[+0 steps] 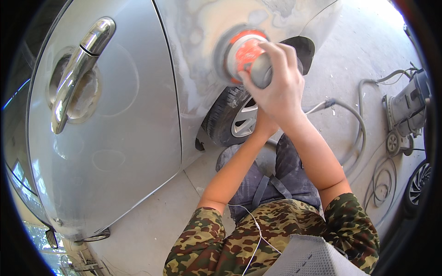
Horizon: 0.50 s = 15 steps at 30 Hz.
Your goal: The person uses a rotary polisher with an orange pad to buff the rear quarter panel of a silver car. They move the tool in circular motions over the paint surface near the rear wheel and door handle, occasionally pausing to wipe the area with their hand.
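Observation:
My right hand [285,81] grips the rounded grey head of an orange and white orbital sander [247,51]. The sander's round pad lies against the silver rear quarter panel [193,51] of a car, on a patch of beige filler and bare sanded areas. My left hand [266,124] is lower, mostly hidden behind my right hand and wrist, beside the car's rear wheel [229,117]; its fingers cannot be seen. A chrome door handle [83,76] is on the rear door [138,103], to the left of the panel gap.
A grey hose [362,127] curves over the concrete floor at the right, near a dusty wheeled vacuum [409,103]. Coiled cable [380,189] lies below it. Another vehicle's wheel [419,183] stands at the right edge. A white cord [257,226] hangs across my camouflage shirt.

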Each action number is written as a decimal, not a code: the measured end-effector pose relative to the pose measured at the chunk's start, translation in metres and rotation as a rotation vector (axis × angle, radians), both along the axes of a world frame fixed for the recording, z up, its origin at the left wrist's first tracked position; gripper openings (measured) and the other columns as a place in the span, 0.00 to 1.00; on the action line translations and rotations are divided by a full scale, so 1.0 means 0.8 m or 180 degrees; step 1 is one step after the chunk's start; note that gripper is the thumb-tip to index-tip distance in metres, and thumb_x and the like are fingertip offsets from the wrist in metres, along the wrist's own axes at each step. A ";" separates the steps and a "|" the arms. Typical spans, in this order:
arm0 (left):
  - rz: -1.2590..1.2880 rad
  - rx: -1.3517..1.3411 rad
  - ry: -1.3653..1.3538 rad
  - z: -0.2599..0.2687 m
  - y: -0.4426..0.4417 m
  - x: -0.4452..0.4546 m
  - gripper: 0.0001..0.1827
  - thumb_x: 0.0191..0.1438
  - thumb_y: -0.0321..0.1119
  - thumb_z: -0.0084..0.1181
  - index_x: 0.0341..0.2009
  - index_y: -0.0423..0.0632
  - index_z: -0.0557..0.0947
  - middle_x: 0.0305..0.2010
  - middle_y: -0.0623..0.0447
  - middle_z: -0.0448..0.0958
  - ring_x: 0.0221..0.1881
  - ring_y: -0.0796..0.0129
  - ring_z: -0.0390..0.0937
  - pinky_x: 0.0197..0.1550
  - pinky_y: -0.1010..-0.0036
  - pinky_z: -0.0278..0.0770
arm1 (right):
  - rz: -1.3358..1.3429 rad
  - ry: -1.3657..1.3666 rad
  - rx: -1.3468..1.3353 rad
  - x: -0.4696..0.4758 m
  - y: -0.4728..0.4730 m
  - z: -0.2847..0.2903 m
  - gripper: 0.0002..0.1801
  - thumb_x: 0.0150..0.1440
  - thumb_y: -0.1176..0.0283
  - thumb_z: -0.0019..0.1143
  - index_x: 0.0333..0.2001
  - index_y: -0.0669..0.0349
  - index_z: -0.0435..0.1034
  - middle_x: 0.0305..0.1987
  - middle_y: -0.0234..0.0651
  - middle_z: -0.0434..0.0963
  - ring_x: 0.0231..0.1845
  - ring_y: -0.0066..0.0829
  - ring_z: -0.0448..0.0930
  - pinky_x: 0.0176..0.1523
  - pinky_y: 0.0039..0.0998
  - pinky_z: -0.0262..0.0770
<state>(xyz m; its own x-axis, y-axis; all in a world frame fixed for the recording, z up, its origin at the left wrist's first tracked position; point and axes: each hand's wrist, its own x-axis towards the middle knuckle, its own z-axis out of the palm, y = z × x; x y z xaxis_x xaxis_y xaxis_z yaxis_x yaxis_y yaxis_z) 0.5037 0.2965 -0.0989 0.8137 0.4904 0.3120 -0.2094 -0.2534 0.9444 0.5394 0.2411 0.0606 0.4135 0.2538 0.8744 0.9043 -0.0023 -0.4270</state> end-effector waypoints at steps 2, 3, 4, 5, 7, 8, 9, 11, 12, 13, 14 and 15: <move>-0.0060 -0.0144 0.0179 0.013 -0.003 -0.007 0.42 0.70 0.39 0.67 0.80 0.38 0.63 0.76 0.41 0.75 0.75 0.56 0.75 0.73 0.60 0.73 | -0.0157 0.0251 0.0016 0.017 0.001 0.007 0.37 0.48 0.64 0.86 0.61 0.50 0.76 0.57 0.41 0.80 0.47 0.48 0.89 0.44 0.46 0.89; 0.0004 -0.0200 0.0335 0.013 -0.004 -0.007 0.41 0.69 0.39 0.68 0.79 0.37 0.65 0.75 0.41 0.77 0.74 0.57 0.76 0.73 0.60 0.74 | -0.0258 0.0392 0.0021 0.022 0.002 0.009 0.36 0.48 0.64 0.86 0.61 0.51 0.76 0.58 0.41 0.80 0.46 0.49 0.89 0.44 0.46 0.89; 0.0049 -0.0094 0.0186 0.011 -0.005 -0.006 0.38 0.70 0.39 0.66 0.78 0.38 0.67 0.75 0.43 0.77 0.74 0.58 0.76 0.72 0.60 0.74 | -0.0231 0.0454 0.0010 0.025 0.001 0.010 0.36 0.49 0.63 0.85 0.61 0.52 0.76 0.57 0.42 0.80 0.49 0.49 0.88 0.48 0.47 0.88; -0.0006 -0.0233 0.0364 0.004 -0.005 -0.004 0.35 0.72 0.39 0.64 0.77 0.38 0.68 0.74 0.44 0.77 0.73 0.59 0.76 0.72 0.61 0.74 | -0.0208 0.0541 -0.0012 0.023 0.000 0.009 0.35 0.50 0.63 0.85 0.61 0.54 0.76 0.57 0.42 0.80 0.51 0.50 0.87 0.51 0.47 0.87; -0.0183 -0.0181 0.0137 -0.015 -0.004 0.004 0.26 0.79 0.40 0.55 0.76 0.44 0.73 0.76 0.48 0.74 0.73 0.63 0.74 0.74 0.63 0.74 | -0.0225 0.0168 -0.0002 0.017 0.001 0.008 0.34 0.50 0.63 0.83 0.60 0.52 0.77 0.57 0.42 0.79 0.49 0.50 0.88 0.44 0.46 0.89; 0.0092 -0.0116 -0.0037 -0.024 0.000 0.011 0.26 0.78 0.39 0.59 0.74 0.44 0.74 0.73 0.48 0.76 0.72 0.64 0.75 0.74 0.64 0.74 | -0.0079 -0.0027 0.0020 0.008 0.001 0.005 0.32 0.50 0.65 0.82 0.59 0.51 0.77 0.56 0.42 0.79 0.48 0.49 0.88 0.44 0.46 0.89; 0.0349 -0.0043 -0.0200 -0.031 0.005 0.018 0.26 0.76 0.39 0.62 0.73 0.44 0.75 0.71 0.48 0.78 0.71 0.66 0.75 0.73 0.65 0.74 | 0.0059 -0.0220 0.0041 -0.003 0.001 0.002 0.31 0.51 0.66 0.82 0.58 0.51 0.78 0.56 0.41 0.79 0.48 0.48 0.88 0.44 0.45 0.90; 0.0879 0.0157 -0.0262 -0.039 0.006 0.022 0.24 0.74 0.38 0.67 0.69 0.45 0.78 0.67 0.49 0.81 0.69 0.67 0.77 0.73 0.66 0.75 | 0.0377 -0.0676 0.0195 -0.017 0.005 0.002 0.29 0.49 0.70 0.78 0.56 0.49 0.78 0.52 0.38 0.78 0.42 0.42 0.86 0.39 0.40 0.87; 0.1157 0.0293 -0.0165 -0.040 0.002 0.017 0.22 0.74 0.37 0.68 0.67 0.45 0.80 0.65 0.50 0.82 0.67 0.67 0.78 0.72 0.67 0.75 | 0.0334 -0.0691 0.0119 -0.023 0.005 0.002 0.32 0.45 0.70 0.83 0.56 0.49 0.79 0.53 0.37 0.79 0.44 0.41 0.87 0.41 0.38 0.87; 0.1245 0.0329 -0.0095 -0.037 0.005 0.016 0.21 0.74 0.37 0.68 0.66 0.45 0.81 0.64 0.51 0.83 0.67 0.67 0.79 0.72 0.67 0.76 | 0.0274 -0.0734 0.0076 -0.027 0.007 0.003 0.35 0.40 0.69 0.87 0.55 0.49 0.81 0.53 0.36 0.80 0.46 0.40 0.89 0.43 0.36 0.88; 0.1332 0.0363 -0.0023 -0.033 0.004 0.011 0.20 0.73 0.36 0.69 0.65 0.45 0.82 0.63 0.51 0.84 0.66 0.67 0.79 0.72 0.67 0.76 | 0.0309 -0.0683 0.0060 -0.027 0.008 0.005 0.35 0.41 0.70 0.87 0.55 0.49 0.81 0.52 0.35 0.80 0.46 0.39 0.89 0.42 0.36 0.88; 0.1227 0.0288 0.0034 -0.026 0.007 0.007 0.19 0.73 0.36 0.69 0.64 0.45 0.83 0.63 0.51 0.84 0.66 0.67 0.79 0.71 0.67 0.76 | 0.0296 -0.0618 0.0124 -0.026 0.010 0.008 0.35 0.41 0.70 0.87 0.55 0.49 0.80 0.52 0.35 0.80 0.46 0.39 0.89 0.42 0.36 0.88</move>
